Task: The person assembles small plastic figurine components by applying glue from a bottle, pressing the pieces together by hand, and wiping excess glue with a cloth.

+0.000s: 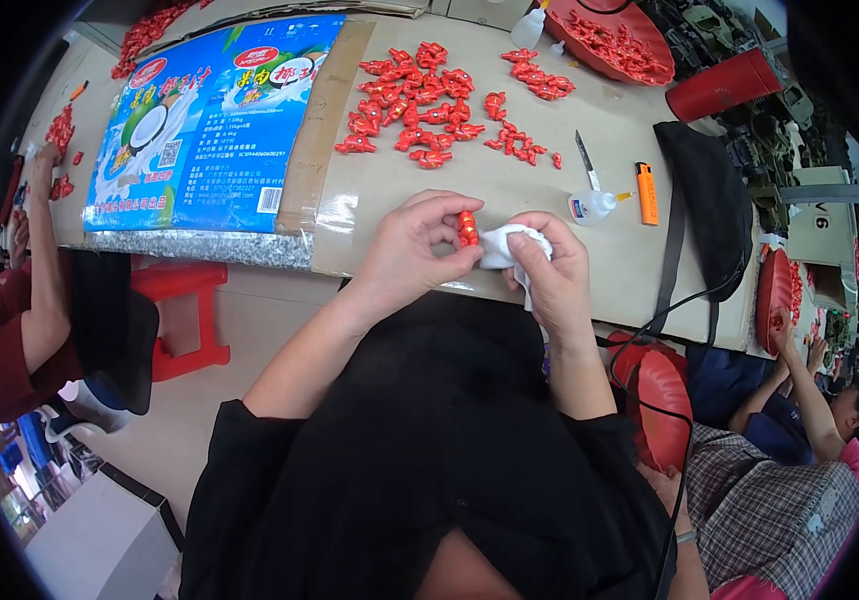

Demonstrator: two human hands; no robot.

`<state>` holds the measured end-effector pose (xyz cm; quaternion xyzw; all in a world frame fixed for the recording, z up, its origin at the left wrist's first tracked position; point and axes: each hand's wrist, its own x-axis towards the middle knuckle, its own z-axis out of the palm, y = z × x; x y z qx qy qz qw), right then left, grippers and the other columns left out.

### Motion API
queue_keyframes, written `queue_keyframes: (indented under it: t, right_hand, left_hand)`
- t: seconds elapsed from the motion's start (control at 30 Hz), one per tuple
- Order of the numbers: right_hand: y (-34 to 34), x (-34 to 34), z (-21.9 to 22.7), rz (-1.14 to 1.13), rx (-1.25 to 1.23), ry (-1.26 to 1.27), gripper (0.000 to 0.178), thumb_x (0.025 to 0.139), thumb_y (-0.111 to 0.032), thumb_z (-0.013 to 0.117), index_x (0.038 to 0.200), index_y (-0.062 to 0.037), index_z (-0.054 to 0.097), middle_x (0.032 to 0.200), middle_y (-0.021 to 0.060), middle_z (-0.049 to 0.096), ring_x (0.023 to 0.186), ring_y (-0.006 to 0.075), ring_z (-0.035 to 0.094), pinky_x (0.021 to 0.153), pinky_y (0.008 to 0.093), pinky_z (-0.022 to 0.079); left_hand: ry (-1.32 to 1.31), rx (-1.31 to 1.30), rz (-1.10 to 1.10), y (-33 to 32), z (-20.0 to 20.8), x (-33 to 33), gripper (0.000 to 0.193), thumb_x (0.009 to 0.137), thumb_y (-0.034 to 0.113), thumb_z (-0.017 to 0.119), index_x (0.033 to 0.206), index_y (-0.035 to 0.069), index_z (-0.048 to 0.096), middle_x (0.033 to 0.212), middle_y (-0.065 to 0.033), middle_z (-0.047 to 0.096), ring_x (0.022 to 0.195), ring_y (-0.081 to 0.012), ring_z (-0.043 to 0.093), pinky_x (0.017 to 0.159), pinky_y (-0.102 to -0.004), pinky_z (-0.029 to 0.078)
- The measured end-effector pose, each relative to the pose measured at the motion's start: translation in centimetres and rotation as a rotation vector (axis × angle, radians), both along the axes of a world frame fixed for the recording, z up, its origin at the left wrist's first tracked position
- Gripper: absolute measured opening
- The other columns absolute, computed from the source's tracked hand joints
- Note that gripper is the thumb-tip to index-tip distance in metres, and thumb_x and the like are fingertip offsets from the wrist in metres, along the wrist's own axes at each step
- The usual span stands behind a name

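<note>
Between the thumb and fingers of my left hand (411,250) is a small red figurine (468,229) with gold-coloured marks, held upright near the table's front edge. My right hand (559,268) pinches a bunched white cloth (511,247), whose left end comes close to the figurine; whether they touch I cannot tell. Beyond my hands, a loose group of similar red figurines (419,100) lies on the brown table covering. To the right of them are smaller clusters of red pieces (517,143).
At right lie a knife (586,160), a small white glue bottle (592,207), an orange lighter (647,194) and a black pouch (714,200). A red basin (614,40) of pieces stands far right. Blue printed cardboard (199,130) covers the left. Other people sit at both sides; a red stool (184,310) stands left.
</note>
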<state>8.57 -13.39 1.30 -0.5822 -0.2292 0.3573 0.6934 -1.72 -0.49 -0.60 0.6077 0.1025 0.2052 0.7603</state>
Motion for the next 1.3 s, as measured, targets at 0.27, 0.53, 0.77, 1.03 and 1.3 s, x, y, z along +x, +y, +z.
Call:
queue_keyframes:
  t: [0.27,0.53,0.77,1.03,1.3]
  right_hand:
    - [1.0,0.5,0.2,0.182,-0.135,0.253,0.016,0.078,-0.012,0.059,0.087,-0.0007,0.052,0.068,0.0056,0.056,0.046,0.0069,0.05,0.037,0.018,0.039]
    - [1.3,-0.3,0.1,0.157,-0.222,0.173,0.016,0.075,-0.011,0.059,0.077,0.0033,0.054,0.062,0.0078,0.056,0.045,0.011,0.053,0.038,0.0219,0.043]
    - [1.6,-1.1,-0.1,0.047,-0.129,0.225,0.017,0.077,-0.016,0.058,0.077,0.0015,0.056,0.059,0.0062,0.056,0.043,0.0084,0.051,0.037,0.0204,0.042]
    - [1.3,-0.6,-0.3,0.124,-0.126,0.155,0.021,0.079,-0.015,0.055,0.08,0.005,0.053,0.06,0.0088,0.055,0.045,0.0107,0.053,0.038,0.0222,0.044]
    - [1.5,0.3,-0.6,0.144,-0.162,0.211,0.019,0.077,-0.012,0.053,0.081,0.007,0.052,0.063,0.0108,0.055,0.044,0.0128,0.053,0.038,0.0232,0.045]
  left_hand:
    - [0.014,0.203,0.016,-0.1,-0.5,-0.1,0.037,0.069,-0.009,0.058,0.105,-0.004,0.051,0.102,-0.0085,0.045,0.085,-0.0108,0.053,0.071,-0.0227,0.049]
    - [0.11,0.258,0.049,-0.2,-0.9,-1.0,0.035,0.071,-0.011,0.056,0.105,-0.005,0.051,0.108,-0.0104,0.043,0.092,-0.0166,0.053,0.076,-0.0257,0.048]
    - [0.042,0.155,0.021,0.0,-1.3,-0.8,0.038,0.07,-0.016,0.054,0.107,-0.007,0.05,0.111,-0.01,0.041,0.091,-0.0157,0.053,0.079,-0.0239,0.046]
    - [0.084,0.145,0.021,0.2,-1.6,-0.7,0.039,0.072,-0.014,0.055,0.11,-0.006,0.048,0.113,-0.0111,0.04,0.093,-0.0161,0.052,0.081,-0.0252,0.045]
    - [0.126,0.22,0.052,-0.7,-0.9,-0.2,0.036,0.074,-0.012,0.052,0.11,-0.007,0.047,0.113,-0.0107,0.04,0.1,-0.0191,0.05,0.086,-0.0279,0.043]
